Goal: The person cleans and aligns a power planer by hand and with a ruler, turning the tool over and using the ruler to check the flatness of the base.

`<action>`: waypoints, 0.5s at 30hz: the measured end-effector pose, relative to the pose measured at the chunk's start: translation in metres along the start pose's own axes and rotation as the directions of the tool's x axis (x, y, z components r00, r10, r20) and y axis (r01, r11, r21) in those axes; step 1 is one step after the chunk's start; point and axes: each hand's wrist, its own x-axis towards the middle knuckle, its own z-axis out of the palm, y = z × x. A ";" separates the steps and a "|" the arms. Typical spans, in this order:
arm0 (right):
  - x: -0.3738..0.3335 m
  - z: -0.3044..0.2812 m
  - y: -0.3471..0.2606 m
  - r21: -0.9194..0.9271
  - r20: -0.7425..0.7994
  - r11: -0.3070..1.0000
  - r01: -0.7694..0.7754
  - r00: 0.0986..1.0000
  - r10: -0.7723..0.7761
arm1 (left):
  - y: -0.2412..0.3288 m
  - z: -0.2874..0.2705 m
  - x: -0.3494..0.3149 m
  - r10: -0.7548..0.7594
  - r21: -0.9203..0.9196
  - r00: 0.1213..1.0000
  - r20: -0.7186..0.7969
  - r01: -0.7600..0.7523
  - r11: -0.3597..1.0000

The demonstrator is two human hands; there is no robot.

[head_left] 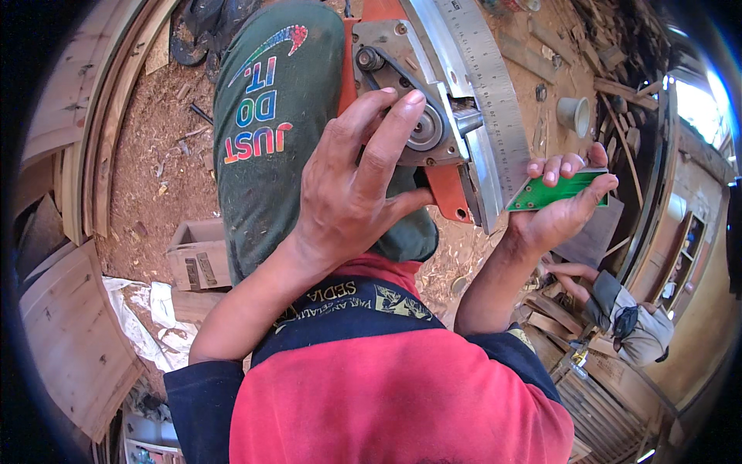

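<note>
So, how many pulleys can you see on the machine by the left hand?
2. The small pulley sits nearer the picture's top; the larger pulley is partly behind the left hand, which could hide more.

Hand planer (pixel 394 46), orange-red body with grey metal side plate: lying on its side, sole facing right, drive side up. Black belt (pixel 398 73) exposed, running round a small far pulley (pixel 369 58) and a larger near one. Left hand (pixel 340 178) on its left side, fingers over the belt.

Square: steel blade (pixel 498 116) with ruled markings, set along the planer's sole; green handle (pixel 553 193) at the near right, gripped in the right hand (pixel 560 220). Blade and handle appear joined, though the joint is hard to make out.
</note>
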 end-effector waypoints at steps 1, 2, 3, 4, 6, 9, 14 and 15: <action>0.000 0.000 0.000 -0.004 0.000 1.000 -0.004 1.000 0.004 | -0.001 0.000 -0.001 0.006 -0.006 1.000 -0.003 -0.006 1.000; 0.000 -0.001 0.000 0.017 0.018 1.000 -0.005 1.000 0.005 | -0.001 0.001 -0.001 0.011 -0.013 1.000 -0.008 -0.011 1.000; 0.000 -0.001 0.000 0.038 0.035 0.999 -0.007 0.999 0.006 | -0.002 0.001 -0.002 0.003 -0.015 1.000 -0.008 -0.004 1.000; 0.001 -0.001 0.000 0.032 0.036 0.999 -0.011 0.999 0.010 | -0.002 0.001 -0.001 0.004 -0.019 1.000 -0.010 -0.004 1.000; 0.001 -0.001 0.000 0.007 0.032 1.000 -0.011 0.999 0.011 | -0.002 0.000 -0.001 -0.003 -0.026 1.000 -0.012 0.003 1.000; -0.001 -0.004 0.000 -0.001 0.093 1.000 0.002 0.996 -0.002 | -0.001 0.000 -0.003 -0.016 -0.032 1.000 -0.008 0.016 0.999; 0.000 -0.005 0.003 -0.008 0.061 1.000 -0.005 0.998 0.006 | -0.004 0.001 -0.007 -0.024 -0.063 0.999 -0.031 0.022 0.998; 0.000 -0.006 0.004 -0.011 0.030 1.000 -0.013 0.999 0.014 | -0.003 0.001 -0.007 -0.040 -0.052 0.998 -0.039 0.038 0.998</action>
